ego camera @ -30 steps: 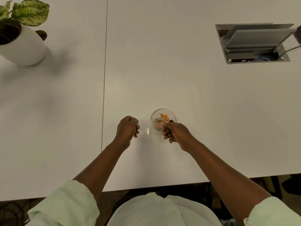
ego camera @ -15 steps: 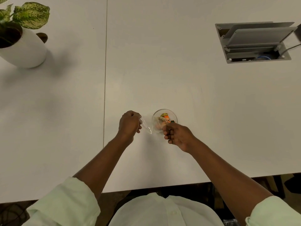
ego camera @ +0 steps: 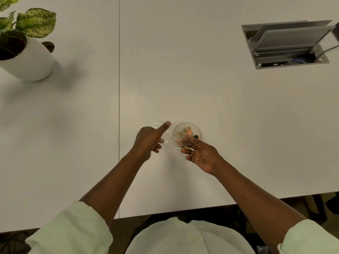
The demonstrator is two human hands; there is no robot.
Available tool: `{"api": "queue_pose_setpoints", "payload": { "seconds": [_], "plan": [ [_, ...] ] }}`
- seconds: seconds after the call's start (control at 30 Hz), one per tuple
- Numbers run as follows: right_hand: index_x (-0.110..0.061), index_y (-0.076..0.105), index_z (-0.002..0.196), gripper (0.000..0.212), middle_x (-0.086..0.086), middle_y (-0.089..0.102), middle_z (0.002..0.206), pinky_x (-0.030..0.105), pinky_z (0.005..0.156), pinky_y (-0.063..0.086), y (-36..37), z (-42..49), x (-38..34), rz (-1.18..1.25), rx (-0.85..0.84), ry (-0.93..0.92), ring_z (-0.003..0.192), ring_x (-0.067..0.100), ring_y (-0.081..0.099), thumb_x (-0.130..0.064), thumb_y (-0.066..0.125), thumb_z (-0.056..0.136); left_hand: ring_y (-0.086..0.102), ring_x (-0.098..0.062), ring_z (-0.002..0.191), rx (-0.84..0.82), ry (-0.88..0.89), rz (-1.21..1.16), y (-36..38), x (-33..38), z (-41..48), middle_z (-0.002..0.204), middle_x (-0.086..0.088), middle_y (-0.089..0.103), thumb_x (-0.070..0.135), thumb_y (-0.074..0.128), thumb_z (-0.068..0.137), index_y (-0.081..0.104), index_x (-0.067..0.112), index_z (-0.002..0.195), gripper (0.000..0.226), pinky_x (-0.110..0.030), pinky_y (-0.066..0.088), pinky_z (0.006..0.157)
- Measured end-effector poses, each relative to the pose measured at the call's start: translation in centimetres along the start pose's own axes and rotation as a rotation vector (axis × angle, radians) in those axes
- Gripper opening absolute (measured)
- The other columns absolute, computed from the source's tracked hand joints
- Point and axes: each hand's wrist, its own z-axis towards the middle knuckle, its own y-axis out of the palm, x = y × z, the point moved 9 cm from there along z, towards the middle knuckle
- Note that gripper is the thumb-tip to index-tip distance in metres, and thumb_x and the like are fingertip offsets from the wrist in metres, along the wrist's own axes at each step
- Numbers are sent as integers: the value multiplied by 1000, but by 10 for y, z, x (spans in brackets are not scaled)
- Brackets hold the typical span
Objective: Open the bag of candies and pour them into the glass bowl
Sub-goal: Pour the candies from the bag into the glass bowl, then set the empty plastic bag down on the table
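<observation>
Now we hold the clear bag over the glass bowl, which sits on the white counter just beyond our right hand. Our right hand is pinched shut on the bag's near corner, thumb and fingertips closed on the film at the bowl's near rim. Our left hand is just to the left of the bowl, with the forefinger stretched out along the far, upper edge of the bag and the other fingers curled loosely beneath; it touches the film, but whether it truly grips it we cannot tell. The plastic spans the gap between both hands and drapes over the left part of the bowl. Candies, orange, gold and green, show through the glass and the film at the bowl; we cannot tell which lie in the bowl and which are in the bag. Far beyond our left hand stands a white pot with a speckled plant. Far beyond our right hand a grey cable hatch is set into the counter with its flap raised.
</observation>
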Motion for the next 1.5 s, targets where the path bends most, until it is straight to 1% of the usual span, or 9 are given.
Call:
{"api": "queue_pose_setpoints", "payload": {
  "seconds": [0.13, 0.37, 0.5, 0.67, 0.87, 0.97, 1.07, 1.33, 1.5],
  "plan": [
    [-14, 67, 114, 18, 1, 76, 95, 31, 69, 53, 3, -1, -1, -15, 40, -35, 83, 20, 70, -16, 62, 97, 58, -16, 49, 40, 72, -23, -7, 3, -3, 70, -8, 70, 23, 75, 85, 66, -6, 95, 32, -28, 50, 49],
    [-14, 64, 117, 25, 6, 73, 92, 28, 68, 55, 22, 1, -10, -61, 47, -129, 76, 17, 67, -1, 60, 95, 62, -18, 58, 56, 87, -51, -31, -23, -5, 76, -8, 72, 25, 76, 84, 66, 3, 91, 25, -30, 48, 53],
    [-12, 63, 119, 26, 5, 70, 90, 25, 66, 53, 36, 0, -21, -432, 71, -255, 80, 17, 64, -3, 60, 96, 65, -19, 89, 169, 66, 49, -56, -44, -3, 107, -4, 68, 41, 78, 81, 58, 16, 118, 49, -31, 50, 68],
    [-23, 59, 121, 31, -4, 64, 86, 22, 63, 49, 74, -13, -35, -973, 89, -570, 66, 2, 56, -8, 59, 94, 54, -24, 119, 228, 396, 333, -71, -22, -3, 131, -5, 56, 31, 76, 84, 50, 19, 138, 61, -44, 46, 102],
    [-25, 54, 125, 35, -5, 64, 85, 23, 59, 47, 136, -25, -24, -1269, -92, -799, 65, 12, 60, -9, 54, 95, 57, -19, 105, 95, 719, 590, -62, 5, -21, 120, 1, 64, 28, 73, 87, 67, 22, 120, 34, -40, 43, 95],
    [-25, 53, 125, 33, -7, 64, 87, 26, 62, 50, 154, -25, -18, -1316, -121, -840, 70, 11, 61, -11, 55, 96, 61, -16, 95, 27, 704, 606, -64, 1, -20, 101, 4, 68, 23, 70, 89, 73, 23, 98, 10, -42, 48, 92],
    [-23, 55, 124, 31, -6, 64, 87, 30, 65, 52, 167, -25, -14, -1345, -138, -871, 77, 13, 60, -12, 58, 95, 63, -11, 84, 20, 683, 571, -75, -6, -20, 87, 8, 67, 14, 65, 89, 73, 22, 87, 11, -41, 53, 85],
    [-21, 69, 104, 13, -10, 70, 88, 22, 71, 51, 186, -9, 4, -1327, -144, -778, 81, 7, 65, -21, 63, 93, 63, -12, 82, 18, 613, 492, -111, -34, -16, 88, 5, 68, 11, 61, 91, 69, 15, 88, 9, -33, 54, 78],
    [-24, 72, 91, 7, -10, 73, 81, 16, 63, 48, 196, 10, 26, -1283, -116, -579, 74, 7, 66, -24, 65, 92, 65, -10, 90, 29, 442, 344, -144, -66, -2, 94, 6, 69, 26, 69, 90, 68, 17, 99, 13, -21, 48, 73]
  ]
}}
